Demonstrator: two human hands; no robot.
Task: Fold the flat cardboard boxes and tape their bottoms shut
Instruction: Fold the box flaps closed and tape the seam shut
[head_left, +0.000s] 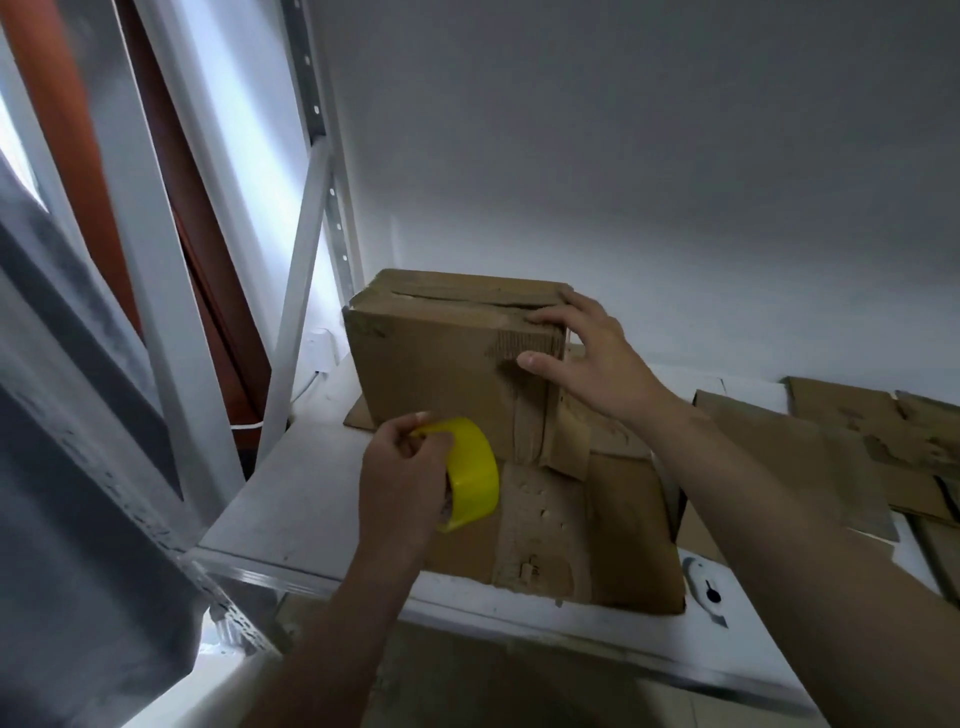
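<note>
Steadying the box (441, 364) with the right hand (587, 358), fingers spread, should let the left hand (400, 467), fingers curled round the tape roll (470, 475), draw tape straight over the seam (457, 300).

Folded cardboard box (441, 364) stands upright, worn and creased, its top flaps closed with the seam gaping slightly. It rests on a flat cardboard box (597, 530). More flattened cardboard (810, 457) lies to the right. Yellow tape roll (470, 475) is gripped in the left hand (402, 478), near the folded box's front face.
</note>
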